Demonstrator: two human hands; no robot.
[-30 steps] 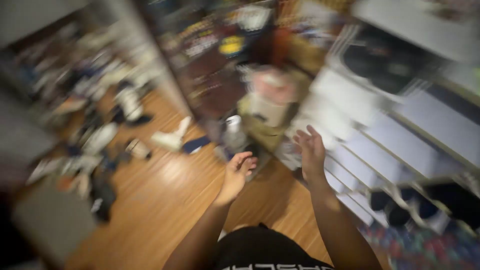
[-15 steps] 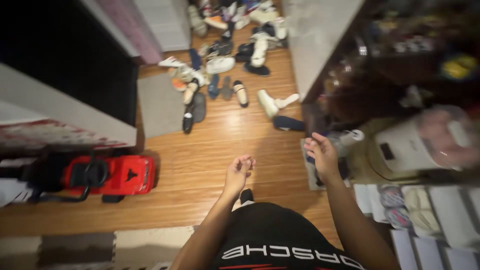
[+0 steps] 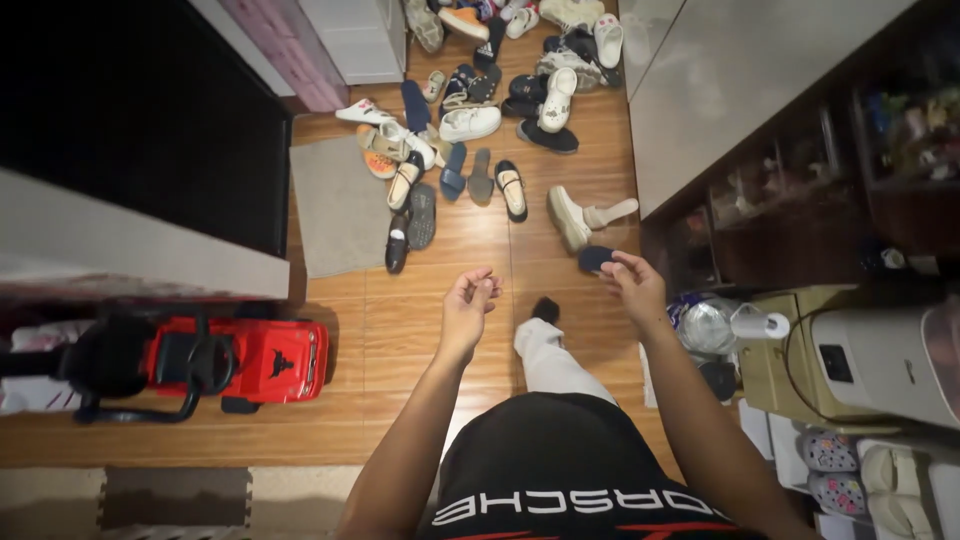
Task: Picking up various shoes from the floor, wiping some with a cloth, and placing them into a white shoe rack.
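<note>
While the view looks straight down over a wooden floor (image 3: 430, 330), the far left holds a red ride-on toy car (image 3: 235, 360) with a black handle, parked near a grey ledge (image 3: 130, 250). Grey doormat (image 3: 340, 205) lies flat beyond it, touching the edge of a loose heap of shoes (image 3: 480, 110): sandals, slippers and white sneakers, scattered on the boards rather than in any rack. Left hand (image 3: 468, 300) hangs in mid-air above the floor, fingers curled in narrow, nothing visibly held. Below it, one leg in light trousers ends in a dark sock (image 3: 545, 308) on the boards. Single white shoe (image 3: 568, 218) lies on its side, apart from the heap. Right hand (image 3: 632, 285) hovers with fingers loosely bent, half open, empty as far as can be told; a dark blue slipper (image 3: 597, 259) lies just beyond its fingertips on the floor, contact not clear. Further right, a dark cabinet (image 3: 800, 200) with glass-fronted shelves holds small items too blurred to identify. Clear plastic bag (image 3: 705, 325) and a paper roll (image 3: 758, 324) sit beside a tan box (image 3: 775, 370), on which a white appliance (image 3: 880, 365) rests. Pale rack (image 3: 790, 440) at lower right holds light clogs (image 3: 830, 465).
</note>
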